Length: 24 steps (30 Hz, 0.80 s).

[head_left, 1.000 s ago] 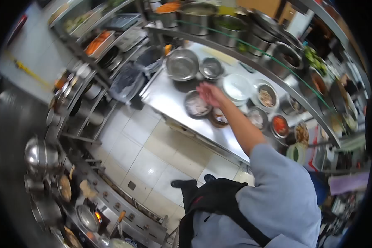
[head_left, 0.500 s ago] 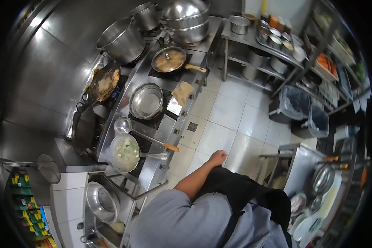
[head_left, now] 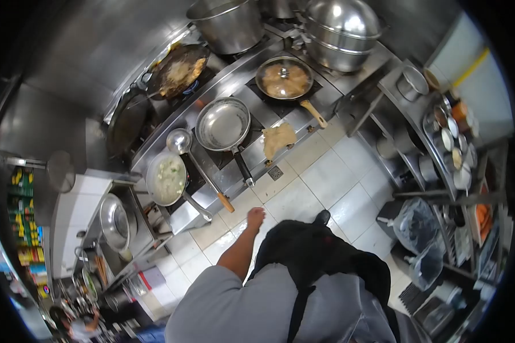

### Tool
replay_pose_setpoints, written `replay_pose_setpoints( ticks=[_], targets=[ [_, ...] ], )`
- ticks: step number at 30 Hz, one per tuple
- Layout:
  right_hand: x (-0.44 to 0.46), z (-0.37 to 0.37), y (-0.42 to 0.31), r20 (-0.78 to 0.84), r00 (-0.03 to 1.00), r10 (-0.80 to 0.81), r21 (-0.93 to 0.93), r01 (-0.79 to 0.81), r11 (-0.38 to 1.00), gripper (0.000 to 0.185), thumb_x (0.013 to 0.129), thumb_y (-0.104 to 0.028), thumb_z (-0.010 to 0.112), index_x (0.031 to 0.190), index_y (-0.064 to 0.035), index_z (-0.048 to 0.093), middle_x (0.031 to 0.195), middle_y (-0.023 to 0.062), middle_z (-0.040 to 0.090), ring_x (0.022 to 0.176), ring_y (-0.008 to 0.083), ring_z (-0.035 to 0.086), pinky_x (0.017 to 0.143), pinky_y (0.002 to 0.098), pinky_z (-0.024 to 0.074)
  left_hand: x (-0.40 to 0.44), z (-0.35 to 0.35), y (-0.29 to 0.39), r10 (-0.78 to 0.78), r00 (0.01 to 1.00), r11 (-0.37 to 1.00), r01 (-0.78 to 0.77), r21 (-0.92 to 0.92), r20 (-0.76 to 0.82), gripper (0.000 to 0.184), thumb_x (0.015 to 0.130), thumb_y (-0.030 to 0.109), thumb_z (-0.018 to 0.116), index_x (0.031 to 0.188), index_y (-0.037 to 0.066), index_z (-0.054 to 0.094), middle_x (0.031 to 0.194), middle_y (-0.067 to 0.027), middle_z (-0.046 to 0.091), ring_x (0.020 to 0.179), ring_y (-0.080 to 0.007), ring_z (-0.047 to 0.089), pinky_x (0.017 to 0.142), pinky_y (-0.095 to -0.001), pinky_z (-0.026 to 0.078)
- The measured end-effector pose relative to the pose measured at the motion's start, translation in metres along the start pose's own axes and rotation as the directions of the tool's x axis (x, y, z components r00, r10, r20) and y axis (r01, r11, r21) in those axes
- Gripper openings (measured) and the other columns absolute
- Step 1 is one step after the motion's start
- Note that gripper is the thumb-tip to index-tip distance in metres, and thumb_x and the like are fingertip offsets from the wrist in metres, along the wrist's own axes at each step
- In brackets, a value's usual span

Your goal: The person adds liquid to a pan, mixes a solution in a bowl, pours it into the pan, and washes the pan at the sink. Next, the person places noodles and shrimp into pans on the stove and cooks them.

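Note:
My left hand [head_left: 256,218] hangs over the tiled floor in front of the stove, fingers curled in, with nothing visible in it. Nearest to it are the wooden handle end of a ladle [head_left: 203,171] and the handle of a bare metal pan [head_left: 223,123]. Left of the ladle, a pan of pale soup [head_left: 169,177] holds green pieces. A tan cloth [head_left: 277,141] lies on the stove's front edge. Beyond it, a frying pan with a glass lid [head_left: 284,86] covers brown food. My right hand is out of view.
Behind the front burners is a wok [head_left: 180,71] with browned food, beside a large pot [head_left: 226,26] and a steamer [head_left: 343,34]. Right are a metal shelf [head_left: 392,94] and lined bins [head_left: 415,223]. Another person [head_left: 84,327] is at the lower left.
My view has turned rightward and tilted, so the stove sits differently in the frame. My left hand stays curled, now nearer the ladle's handle. Another person has come into view at lower left.

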State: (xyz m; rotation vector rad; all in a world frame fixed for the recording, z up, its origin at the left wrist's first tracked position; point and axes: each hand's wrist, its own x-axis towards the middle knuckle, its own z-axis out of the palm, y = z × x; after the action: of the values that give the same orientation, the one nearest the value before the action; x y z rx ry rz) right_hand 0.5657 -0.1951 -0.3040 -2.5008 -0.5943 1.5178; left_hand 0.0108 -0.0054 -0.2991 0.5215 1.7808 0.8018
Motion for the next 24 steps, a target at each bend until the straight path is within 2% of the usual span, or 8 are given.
replay_pose_setpoints(
  ticks=[5,7,9,11,13,14,18,24],
  targets=[
    [0.103,-0.061,-0.102,0.009,0.950,-0.314,-0.691,0.233,0.684,0.016,0.085,-0.020,0.063,0.091,-0.0057,0.068,0.098,0.0197,0.070,0.094,0.0349,0.068,0.082,0.0477,0.0555,0.001,-0.038,-0.020,0.219,0.827,0.970,-0.128,0.207,-0.517,0.016,0.086,0.021,0.063,0.094,0.010,0.072,0.086,-0.0165,0.073,0.083,-0.0331,0.071,0.076,-0.0422,0.055],
    [0.121,-0.082,-0.180,0.526,0.579,-0.624,-0.778,0.624,-0.077,0.022,0.080,-0.025,0.064,0.085,-0.0039,0.069,0.091,0.0226,0.068,0.092,0.0399,0.066,0.080,0.0502,0.0551,-0.003,-0.036,-0.028,0.149,0.798,0.986,-0.075,0.148,-0.584,0.018,0.087,0.023,0.062,0.094,0.010,0.072,0.087,-0.0163,0.073,0.085,-0.0337,0.071,0.077,-0.0428,0.055],
    [0.207,-0.050,-0.219,0.656,0.259,-0.709,-0.655,0.661,-0.365,0.024,0.078,-0.026,0.062,0.080,-0.0033,0.068,0.075,0.0185,0.064,0.077,0.0386,0.063,0.071,0.0475,0.0542,-0.012,-0.023,-0.015,0.073,0.859,0.988,0.007,0.153,-0.507,0.020,0.088,0.024,0.061,0.094,0.010,0.073,0.088,-0.0151,0.073,0.085,-0.0330,0.071,0.077,-0.0422,0.055],
    [0.101,0.014,-0.356,0.396,0.504,-0.768,-0.619,0.764,0.183,0.024,0.085,-0.026,0.062,0.078,-0.0034,0.066,0.080,0.0182,0.064,0.079,0.0406,0.062,0.069,0.0489,0.0521,-0.013,-0.008,-0.020,0.092,0.941,0.987,-0.043,0.156,-0.325,0.022,0.088,0.026,0.060,0.095,0.009,0.073,0.087,-0.0153,0.073,0.086,-0.0313,0.071,0.077,-0.0412,0.056],
    [0.056,0.084,-0.446,0.387,0.157,-0.909,-0.334,0.942,0.020,0.026,0.085,-0.029,0.069,0.085,-0.0037,0.063,0.084,0.0174,0.062,0.082,0.0393,0.061,0.071,0.0484,0.0505,-0.037,0.010,0.010,-0.099,0.994,0.966,0.105,0.236,-0.040,0.023,0.088,0.027,0.060,0.095,0.009,0.073,0.090,-0.0154,0.073,0.089,-0.0305,0.071,0.080,-0.0411,0.056],
    [0.014,0.115,-0.496,0.434,0.265,-0.861,-0.310,0.941,0.134,0.024,0.084,-0.027,0.071,0.094,-0.0058,0.064,0.091,0.0166,0.062,0.088,0.0382,0.062,0.075,0.0470,0.0507,-0.047,0.015,0.028,-0.103,0.994,0.969,0.107,0.225,-0.031,0.023,0.088,0.027,0.060,0.095,0.009,0.073,0.090,-0.0154,0.073,0.089,-0.0305,0.071,0.080,-0.0411,0.056],
    [-0.026,0.221,-0.600,0.234,-0.047,-0.971,-0.349,0.928,-0.129,0.038,0.079,-0.023,0.076,0.112,-0.0107,0.064,0.107,0.0183,0.063,0.100,0.0366,0.062,0.088,0.0421,0.0525,-0.087,0.010,0.116,0.163,0.892,0.732,-0.395,0.555,0.421,0.024,0.091,0.025,0.055,0.099,0.009,0.071,0.096,-0.0150,0.072,0.094,-0.0344,0.069,0.082,-0.0438,0.055],
    [0.020,0.259,-0.651,0.411,0.676,-0.611,-0.466,0.732,0.496,0.043,0.071,-0.018,0.076,0.110,-0.0013,0.067,0.110,0.0190,0.066,0.104,0.0307,0.066,0.088,0.0401,0.0541,-0.107,-0.039,0.266,0.346,0.901,0.890,-0.403,0.213,0.261,0.017,0.095,0.019,0.062,0.105,0.006,0.065,0.078,-0.0102,0.065,0.071,-0.0182,0.063,0.069,-0.0309,0.050]
  ],
)
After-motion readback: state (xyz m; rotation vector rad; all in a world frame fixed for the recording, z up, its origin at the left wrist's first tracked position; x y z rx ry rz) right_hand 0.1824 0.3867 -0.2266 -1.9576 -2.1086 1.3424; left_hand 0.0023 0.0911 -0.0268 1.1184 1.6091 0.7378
